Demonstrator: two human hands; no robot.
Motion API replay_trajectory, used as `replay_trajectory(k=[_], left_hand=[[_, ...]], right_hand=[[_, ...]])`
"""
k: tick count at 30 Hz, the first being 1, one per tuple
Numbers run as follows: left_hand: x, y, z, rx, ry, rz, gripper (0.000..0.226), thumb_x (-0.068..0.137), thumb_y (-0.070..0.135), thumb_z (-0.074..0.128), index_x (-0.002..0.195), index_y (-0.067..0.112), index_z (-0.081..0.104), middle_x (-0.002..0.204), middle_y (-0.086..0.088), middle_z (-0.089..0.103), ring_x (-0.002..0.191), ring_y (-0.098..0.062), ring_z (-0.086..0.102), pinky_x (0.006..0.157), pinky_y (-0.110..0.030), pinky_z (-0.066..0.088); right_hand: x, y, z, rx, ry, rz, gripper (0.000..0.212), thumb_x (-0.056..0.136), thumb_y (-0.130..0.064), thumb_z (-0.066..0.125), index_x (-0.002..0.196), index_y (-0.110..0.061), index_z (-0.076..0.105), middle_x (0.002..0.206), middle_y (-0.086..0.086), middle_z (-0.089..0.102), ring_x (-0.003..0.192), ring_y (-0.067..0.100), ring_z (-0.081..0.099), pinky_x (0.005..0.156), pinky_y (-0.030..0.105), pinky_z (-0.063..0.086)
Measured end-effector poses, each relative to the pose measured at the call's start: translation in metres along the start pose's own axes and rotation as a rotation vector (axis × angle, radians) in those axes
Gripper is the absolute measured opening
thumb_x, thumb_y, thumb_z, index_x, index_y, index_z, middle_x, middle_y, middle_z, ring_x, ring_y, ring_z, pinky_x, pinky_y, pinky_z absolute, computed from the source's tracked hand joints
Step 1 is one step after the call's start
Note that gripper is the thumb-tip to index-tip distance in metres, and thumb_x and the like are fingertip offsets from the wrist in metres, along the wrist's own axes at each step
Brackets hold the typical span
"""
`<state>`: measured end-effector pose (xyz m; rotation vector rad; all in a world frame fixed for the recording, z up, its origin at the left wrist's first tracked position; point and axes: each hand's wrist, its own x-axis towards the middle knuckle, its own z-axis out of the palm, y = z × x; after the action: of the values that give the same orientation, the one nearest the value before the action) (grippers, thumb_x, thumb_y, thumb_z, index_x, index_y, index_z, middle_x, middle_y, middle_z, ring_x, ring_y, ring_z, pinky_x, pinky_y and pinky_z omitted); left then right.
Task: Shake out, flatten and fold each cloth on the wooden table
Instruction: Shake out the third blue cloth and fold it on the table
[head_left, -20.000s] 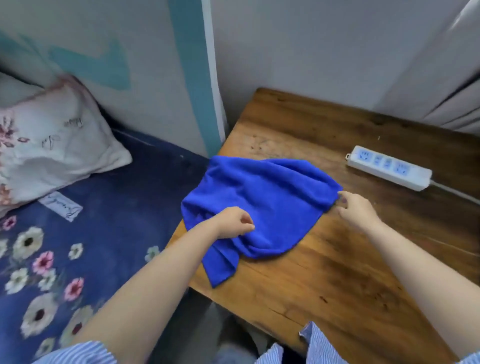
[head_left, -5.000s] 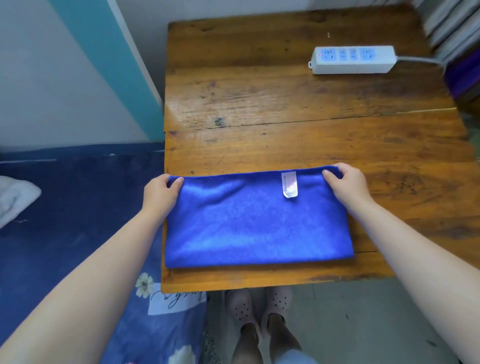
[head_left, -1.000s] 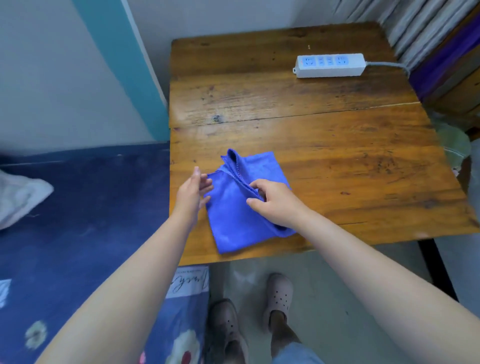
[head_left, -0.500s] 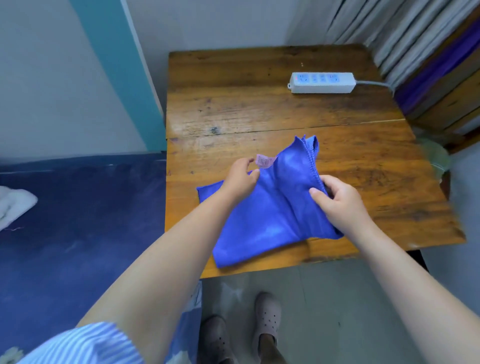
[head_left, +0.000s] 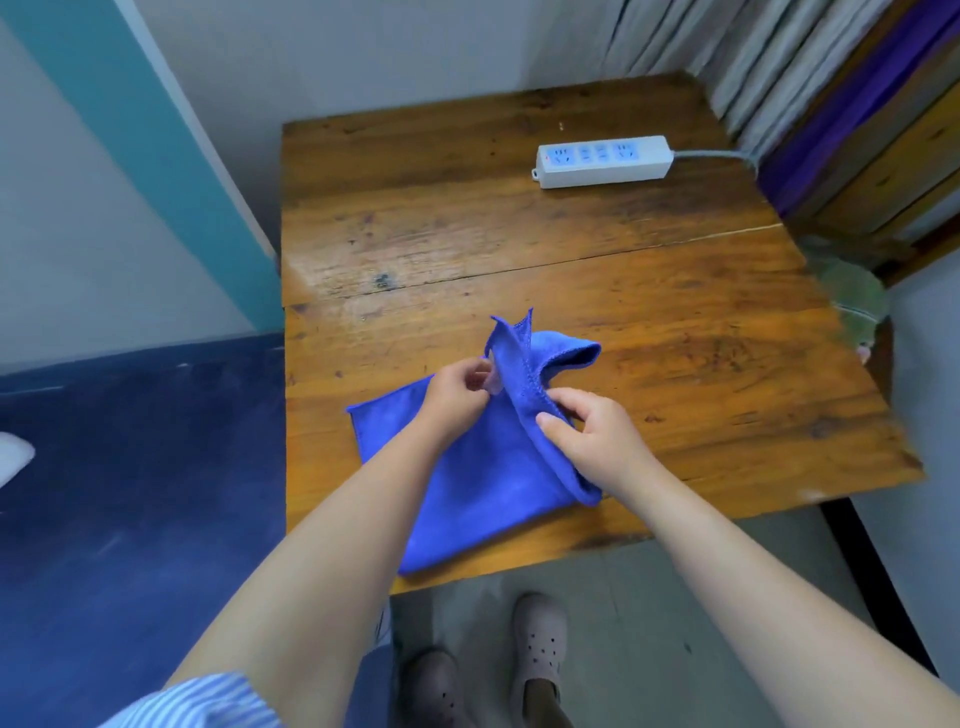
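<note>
A blue microfibre cloth (head_left: 483, 493) lies partly folded near the front edge of the wooden table (head_left: 519, 234). Its lower part rests flat on the wood, and its near corner reaches the table's front edge. My left hand (head_left: 457, 397) pinches the cloth at its pale label, lifting a pointed corner upward. My right hand (head_left: 587, 441) grips the stitched edge of the raised fold just to the right. A loose loop of cloth curls over behind my right hand.
A white power strip (head_left: 602, 161) with a grey cable lies at the table's back right. A dark blue bed (head_left: 140, 467) runs along the left side. My feet in pale clogs (head_left: 537, 644) stand on the floor below. Grey curtains (head_left: 727, 57) hang at the back right.
The folded cloth has been pulled open again and its upper corner lifted. Both hands have come closer together at the raised edge, and the lifted layer stands narrower and more upright than half a second ago.
</note>
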<state>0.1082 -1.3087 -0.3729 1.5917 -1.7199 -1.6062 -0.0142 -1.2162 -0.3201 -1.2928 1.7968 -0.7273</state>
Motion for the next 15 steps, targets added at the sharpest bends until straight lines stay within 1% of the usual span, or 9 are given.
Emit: replay_trajectory(k=[1,3,4,6,7,9,11,12,15], left_hand=[[0.000,-0.001,-0.003,-0.025,-0.035,-0.006,0.043,0.080,-0.019,0.033,0.106,-0.002,0.063,0.095,-0.010,0.065,0.085,-0.012,0.060,0.077,-0.018,0.048],[-0.004,-0.002,-0.010,-0.050,-0.083,-0.046,0.048,0.078,-0.023,0.027,0.097,0.004,0.062,0.080,0.001,0.065,0.066,0.003,0.061,0.062,-0.007,0.046],[-0.005,-0.003,-0.014,-0.074,-0.084,-0.081,0.044,0.080,-0.022,0.029,0.088,0.008,0.061,0.068,0.008,0.062,0.059,0.003,0.058,0.056,-0.007,0.043],[-0.009,-0.010,-0.026,-0.151,-0.031,-0.177,0.039,0.086,-0.014,0.034,0.073,0.014,0.058,0.051,0.015,0.058,0.059,-0.004,0.051,0.056,-0.012,0.040],[-0.012,-0.015,-0.032,-0.213,0.005,-0.227,0.038,0.089,-0.009,0.034,0.075,0.017,0.059,0.053,0.014,0.059,0.062,-0.005,0.051,0.059,-0.014,0.041],[-0.019,-0.024,-0.047,-0.379,0.075,-0.328,0.033,0.091,-0.003,0.032,0.088,0.016,0.059,0.071,0.005,0.061,0.069,-0.007,0.056,0.065,-0.017,0.043],[-0.029,-0.032,-0.062,-0.558,0.115,-0.407,0.027,0.095,0.006,0.032,0.087,0.014,0.057,0.080,-0.001,0.058,0.072,-0.011,0.056,0.067,-0.020,0.044],[-0.034,-0.037,-0.069,-0.615,0.104,-0.433,0.027,0.098,0.015,0.032,0.087,0.013,0.056,0.082,-0.003,0.058,0.074,-0.012,0.057,0.068,-0.022,0.045],[-0.037,-0.046,-0.081,-0.610,0.026,-0.453,0.037,0.099,0.041,0.031,0.102,0.010,0.052,0.088,-0.004,0.060,0.080,-0.013,0.058,0.072,-0.024,0.046]], right_hand=[[0.001,0.001,0.005,-0.040,-0.022,-0.009,0.026,0.085,-0.016,0.052,0.101,0.000,0.066,0.098,0.017,0.066,0.095,0.025,0.053,0.074,0.025,0.033],[0.001,-0.002,0.014,-0.107,-0.054,-0.060,0.041,0.074,-0.024,0.047,0.100,0.000,0.067,0.097,0.004,0.062,0.104,0.023,0.046,0.076,0.016,0.026],[0.002,-0.002,0.018,-0.119,-0.058,-0.086,0.040,0.074,-0.023,0.048,0.099,0.000,0.068,0.101,-0.003,0.058,0.111,0.022,0.043,0.081,0.011,0.023],[0.005,-0.001,0.026,-0.157,-0.089,-0.123,0.024,0.082,-0.012,0.055,0.099,0.000,0.068,0.127,0.002,0.050,0.132,0.020,0.031,0.091,0.006,0.014],[0.006,0.000,0.029,-0.181,-0.129,-0.138,0.021,0.085,-0.006,0.056,0.101,0.000,0.067,0.140,0.004,0.042,0.139,0.018,0.021,0.094,0.006,0.011],[0.011,0.003,0.041,-0.218,-0.202,-0.159,0.022,0.088,-0.005,0.053,0.106,0.001,0.064,0.150,0.001,0.030,0.144,0.015,0.012,0.099,0.008,0.010],[0.014,0.002,0.057,-0.244,-0.240,-0.147,0.025,0.091,-0.008,0.050,0.111,0.001,0.062,0.151,0.000,0.028,0.144,0.014,0.012,0.105,0.013,0.011],[0.015,0.001,0.067,-0.253,-0.244,-0.140,0.027,0.092,-0.009,0.048,0.113,0.000,0.061,0.151,0.001,0.029,0.144,0.014,0.013,0.106,0.015,0.012],[0.015,-0.001,0.088,-0.301,-0.216,-0.143,0.029,0.092,-0.011,0.047,0.118,-0.002,0.059,0.150,0.003,0.031,0.143,0.016,0.018,0.108,0.017,0.012]])
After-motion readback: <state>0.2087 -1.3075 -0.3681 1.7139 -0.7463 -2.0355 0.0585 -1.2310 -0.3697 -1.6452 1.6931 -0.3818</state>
